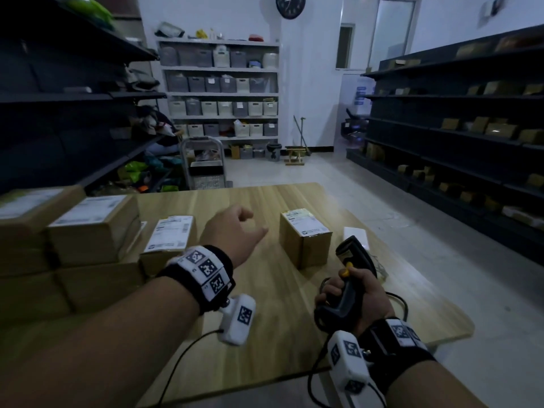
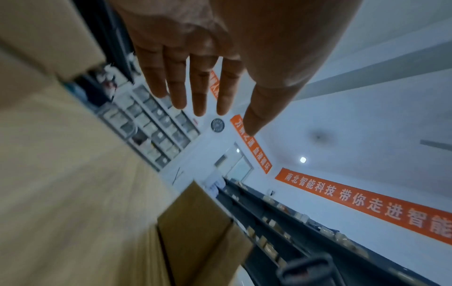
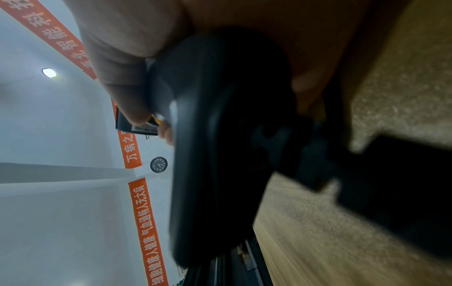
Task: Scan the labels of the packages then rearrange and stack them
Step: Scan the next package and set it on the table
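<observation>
- Nearest, the right hand is wrapped round the handle of a black barcode scanner, a finger by its yellow trigger, above the wooden table.
- Just beyond, the left hand hovers empty, fingers straight in the left wrist view, between the flat labelled package and the upright package standing alone mid-table.
- The step in hand is probably picking the next box to scan: the person should turn the label face-up toward the scanner, hold the box steady, and aim squarely at the barcode.
- Counted, one scanner; at least six packages on the table: the lone one, the flat one, and four or so in the stack at left, though some edges are hidden.
- Beside the lone box lies one small white object.
</observation>
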### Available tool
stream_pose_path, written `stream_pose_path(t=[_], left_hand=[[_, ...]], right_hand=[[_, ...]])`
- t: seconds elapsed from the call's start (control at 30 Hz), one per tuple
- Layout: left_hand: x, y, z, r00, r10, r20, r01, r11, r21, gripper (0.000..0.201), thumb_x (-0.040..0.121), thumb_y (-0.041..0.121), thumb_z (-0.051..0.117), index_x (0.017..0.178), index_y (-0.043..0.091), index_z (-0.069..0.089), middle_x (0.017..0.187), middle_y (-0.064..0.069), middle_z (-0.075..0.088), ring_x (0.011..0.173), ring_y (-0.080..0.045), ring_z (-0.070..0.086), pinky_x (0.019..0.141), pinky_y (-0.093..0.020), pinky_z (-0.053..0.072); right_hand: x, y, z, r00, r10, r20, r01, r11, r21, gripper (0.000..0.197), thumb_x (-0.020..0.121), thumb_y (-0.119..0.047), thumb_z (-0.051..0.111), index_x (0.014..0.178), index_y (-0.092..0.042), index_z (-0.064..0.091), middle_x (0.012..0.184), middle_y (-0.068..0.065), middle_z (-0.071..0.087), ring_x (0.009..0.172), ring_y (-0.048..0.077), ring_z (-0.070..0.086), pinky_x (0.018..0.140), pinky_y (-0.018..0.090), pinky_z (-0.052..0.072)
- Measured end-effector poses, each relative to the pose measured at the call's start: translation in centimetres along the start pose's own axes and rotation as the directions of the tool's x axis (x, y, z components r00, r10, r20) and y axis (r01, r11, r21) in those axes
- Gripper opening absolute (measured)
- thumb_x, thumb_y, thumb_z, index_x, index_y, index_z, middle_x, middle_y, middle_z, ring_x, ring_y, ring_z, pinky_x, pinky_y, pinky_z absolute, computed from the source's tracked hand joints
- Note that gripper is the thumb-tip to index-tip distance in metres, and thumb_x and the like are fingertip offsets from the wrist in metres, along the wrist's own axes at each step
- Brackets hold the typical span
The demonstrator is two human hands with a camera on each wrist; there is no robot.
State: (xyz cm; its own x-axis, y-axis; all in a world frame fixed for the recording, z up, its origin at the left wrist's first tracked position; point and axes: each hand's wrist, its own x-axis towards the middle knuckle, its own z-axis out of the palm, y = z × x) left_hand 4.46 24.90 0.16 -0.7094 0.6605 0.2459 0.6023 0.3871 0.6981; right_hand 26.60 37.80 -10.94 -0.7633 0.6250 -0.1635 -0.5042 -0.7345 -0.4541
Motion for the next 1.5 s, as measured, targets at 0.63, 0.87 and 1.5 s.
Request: stream_pose_path(t=[0.63,0.87,1.5], left_hand=[[-1.5,-6.0,-5.3,0.993,-0.068,0.096,-0.029,0.649,0.761,0.063,0.095,0.066,0.061,0.148,0.032,0.056,0.162,-0.008,0.041,0.146,-0.037,0.041,0.117,-0.048,0.045],[-4.0,-5.7,-3.1,0.972,0.231,0.052,-0.218,0.789,0.575,0.074,0.079,0.053,0.081,0.146,0.026,0.063,0.159,-0.006,0.050,0.138,-0.033,0.051,0.115,-0.048,0.046],[-5.0,-7.0,-0.4,0.925,-0.213,0.314,0.076,0.915,0.396,0.122,0.065,0.090,0.082,0.159,0.022,0.043,0.146,-0.003,0.063,0.130,-0.026,0.063,0.107,-0.040,0.054]], right_hand=[[-0.2,0.1,0.5,0.999,-0.034,-0.033,0.031,0.997,-0.076,0.021,0.072,-0.025,0.071,0.070,-0.017,0.052,0.067,0.000,0.040,0.053,0.018,0.045,0.063,0.036,0.044],[-0.2,0.2,0.2,0.999,-0.033,-0.029,0.031,0.997,-0.069,0.020,0.073,-0.024,0.072,0.073,-0.017,0.054,0.069,0.000,0.042,0.056,0.018,0.046,0.064,0.036,0.046],[0.3,0.1,-0.6,0.999,-0.021,-0.038,0.019,0.998,-0.053,0.017,0.083,-0.028,0.065,0.074,-0.017,0.055,0.071,-0.001,0.043,0.058,0.017,0.047,0.068,0.037,0.046]])
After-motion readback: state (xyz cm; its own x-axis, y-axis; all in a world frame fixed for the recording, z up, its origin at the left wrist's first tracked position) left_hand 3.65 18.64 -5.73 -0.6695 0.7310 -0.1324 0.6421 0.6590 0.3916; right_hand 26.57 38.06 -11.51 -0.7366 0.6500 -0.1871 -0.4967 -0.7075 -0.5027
